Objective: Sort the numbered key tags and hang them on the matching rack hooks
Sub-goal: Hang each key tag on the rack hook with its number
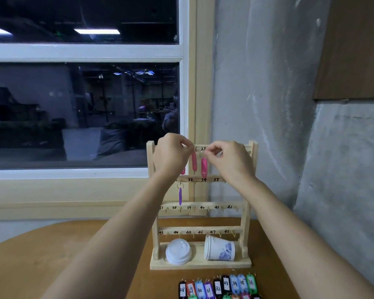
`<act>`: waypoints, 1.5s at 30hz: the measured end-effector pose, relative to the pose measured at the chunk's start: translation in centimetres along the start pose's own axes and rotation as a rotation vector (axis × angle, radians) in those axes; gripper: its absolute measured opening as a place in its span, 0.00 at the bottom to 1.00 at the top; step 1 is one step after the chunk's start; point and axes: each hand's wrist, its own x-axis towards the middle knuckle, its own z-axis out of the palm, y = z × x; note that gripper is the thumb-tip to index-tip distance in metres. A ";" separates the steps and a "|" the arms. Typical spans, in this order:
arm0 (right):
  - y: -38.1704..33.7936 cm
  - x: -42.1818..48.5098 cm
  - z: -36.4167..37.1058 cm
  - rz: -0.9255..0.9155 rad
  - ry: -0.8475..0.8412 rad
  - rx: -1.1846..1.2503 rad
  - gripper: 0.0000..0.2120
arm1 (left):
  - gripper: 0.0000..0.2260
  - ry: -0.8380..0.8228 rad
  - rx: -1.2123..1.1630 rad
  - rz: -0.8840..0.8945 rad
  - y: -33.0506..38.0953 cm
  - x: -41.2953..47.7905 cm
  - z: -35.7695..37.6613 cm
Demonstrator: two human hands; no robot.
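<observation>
Dark window (82,104) glass and a grey plastered wall (268,104) stand behind our wooden desk (52,255), where the rack (245,212) sits with its numbered rails facing us. We have both hands up at the top rail. The left hand (173,156) has its fingers (188,145) pressed together, and they seem to pinch the ring of a pink tag (194,161) that hangs straight down. The right hand (229,158) pinches the ring of a second pink tag (204,167) just beside it, below the label 28. A purple tag (180,195) hangs from the rail beneath. The row of tags (218,287) waiting to be hung lies on the desk in front of the rack base, where a paper cup (219,248) and a lid (178,251) also rest.

We judge these tags to be very light, with stiff plastic bodies on thin metal rings. The ring is the place to take hold, since it must slip over a small hook. It looks slick and narrow, so a firm fingertip pinch suits it. The rack itself looks light enough to shift if we push hard.
</observation>
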 end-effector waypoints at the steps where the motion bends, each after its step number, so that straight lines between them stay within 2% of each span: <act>1: -0.2 0.3 0.1 -0.004 0.002 0.007 0.05 | 0.07 -0.005 0.022 0.006 0.0 0.0 0.1; 7: -1.4 1.6 1.2 0.019 0.042 -0.003 0.05 | 0.06 0.031 0.070 0.055 -0.8 -0.3 0.5; 12: -1.7 2.0 1.7 0.018 0.079 -0.104 0.06 | 0.06 0.079 0.096 0.082 -1.6 -1.3 0.0; 16: -1.5 1.8 2.1 -0.035 0.088 -0.250 0.08 | 0.02 0.041 0.073 0.092 -2.8 -1.6 0.1; 18: -1.4 1.5 2.2 -0.083 0.093 -0.301 0.09 | 0.04 0.011 0.083 0.102 -3.6 -2.4 0.0; 22: -0.8 -0.5 2.3 -0.165 0.083 -0.295 0.09 | 0.03 -0.087 0.056 0.111 -6.0 -4.9 0.2; 26: 1.2 -5.0 3.8 -0.139 -0.042 -0.232 0.10 | 0.03 -0.276 0.072 0.007 -10.1 -8.5 1.7; 33: 5.4 -14.1 8.9 0.017 -0.448 -0.182 0.07 | 0.05 -0.558 0.159 -0.206 -17.9 -15.4 5.9; 37: 6.7 -17.4 10.8 0.062 -0.602 -0.173 0.07 | 0.06 -0.607 0.179 -0.265 -20.0 -17.6 7.7; 45: 8.1 -19.7 12.9 0.076 -0.733 -0.158 0.08 | 0.07 -0.641 0.186 -0.249 -21.2 -18.5 10.3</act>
